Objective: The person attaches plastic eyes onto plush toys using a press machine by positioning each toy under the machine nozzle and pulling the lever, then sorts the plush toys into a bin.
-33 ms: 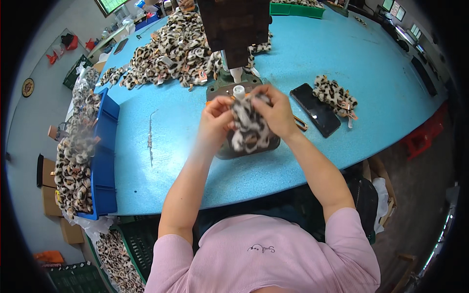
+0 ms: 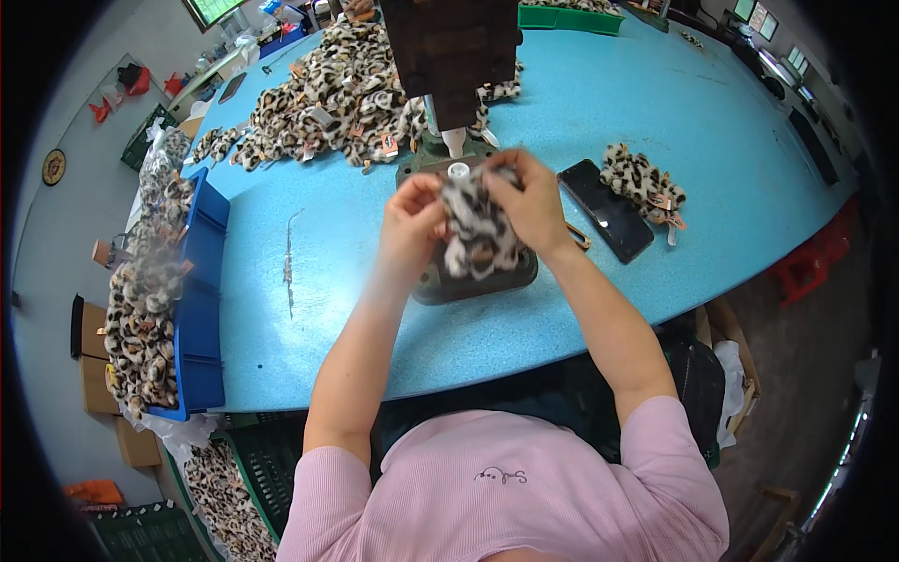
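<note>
Between my two hands hangs a leopard-print plush piece (image 2: 482, 234), cream with dark spots and slightly blurred. My left hand (image 2: 412, 217) pinches its upper left side with closed fingers. On the opposite edge my right hand (image 2: 524, 201) grips the top, fingers bent around the fabric. The plush is held over the dark metal base of a bench press (image 2: 478, 286), and I cannot tell whether it touches the base. Just behind the plush, a white round die (image 2: 458, 171) stands on the base, below the press's white punch (image 2: 455, 142).
A large heap of similar plush pieces (image 2: 328, 103) covers the back left of the blue table (image 2: 300, 365). A blue bin (image 2: 201, 300) of them stands left. To the right lie a black phone (image 2: 607, 211), a small plush pile (image 2: 641, 183) and orange-handled snips (image 2: 579, 236).
The plush has moved slightly up and away from me. My right hand has shifted a little up with it; both hands keep their grip.
</note>
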Available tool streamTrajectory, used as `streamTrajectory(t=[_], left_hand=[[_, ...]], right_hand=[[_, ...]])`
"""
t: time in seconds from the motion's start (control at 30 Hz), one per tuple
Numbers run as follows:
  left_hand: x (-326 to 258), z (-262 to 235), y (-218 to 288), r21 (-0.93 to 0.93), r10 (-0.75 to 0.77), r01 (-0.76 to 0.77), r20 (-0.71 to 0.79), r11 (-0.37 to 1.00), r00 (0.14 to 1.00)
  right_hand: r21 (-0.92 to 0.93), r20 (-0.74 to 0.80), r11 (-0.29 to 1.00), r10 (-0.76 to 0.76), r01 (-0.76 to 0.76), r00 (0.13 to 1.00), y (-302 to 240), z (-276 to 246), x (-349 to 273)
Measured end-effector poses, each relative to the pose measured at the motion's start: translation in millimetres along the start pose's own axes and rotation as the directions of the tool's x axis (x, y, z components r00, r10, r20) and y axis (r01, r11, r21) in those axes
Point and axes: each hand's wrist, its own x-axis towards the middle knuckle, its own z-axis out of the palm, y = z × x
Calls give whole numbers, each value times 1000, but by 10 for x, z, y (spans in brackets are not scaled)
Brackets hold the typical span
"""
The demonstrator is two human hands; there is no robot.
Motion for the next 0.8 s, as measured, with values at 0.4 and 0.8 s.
streamTrajectory(t=[0.4,0.8], left_hand=[[509,-180,24,267,-44,53,-37,962,998],[256,-72,25,432,130,-109,-19,895,991]], right_hand=[[-283,19,958,-40,44,999,170,130,675],[143,236,983,78,-114,969,149,-44,289]])
